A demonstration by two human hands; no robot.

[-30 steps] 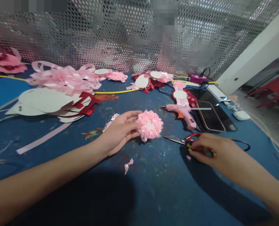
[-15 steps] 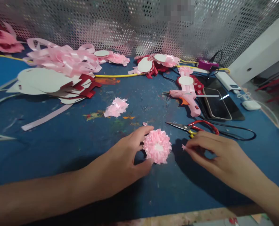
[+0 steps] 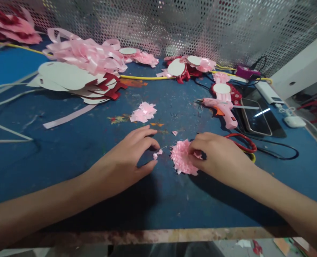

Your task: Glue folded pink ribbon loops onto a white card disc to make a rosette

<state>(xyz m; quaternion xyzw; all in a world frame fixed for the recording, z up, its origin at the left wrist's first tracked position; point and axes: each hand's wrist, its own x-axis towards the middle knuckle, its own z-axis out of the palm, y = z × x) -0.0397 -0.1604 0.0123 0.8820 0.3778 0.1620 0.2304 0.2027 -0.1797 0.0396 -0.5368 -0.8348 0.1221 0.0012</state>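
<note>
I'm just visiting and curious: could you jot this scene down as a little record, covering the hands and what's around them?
Left hand: thumb and fingers apart, beside small pink scraps
Right hand: fingertips at a pink ruffled rosette; grip unclear
Near right hand: red-handled scissors, mostly hidden
Farther right: pink glue gun, phone
Back left: pink ribbon, white cut-outs
Surface: blue table, paint-stained
</note>
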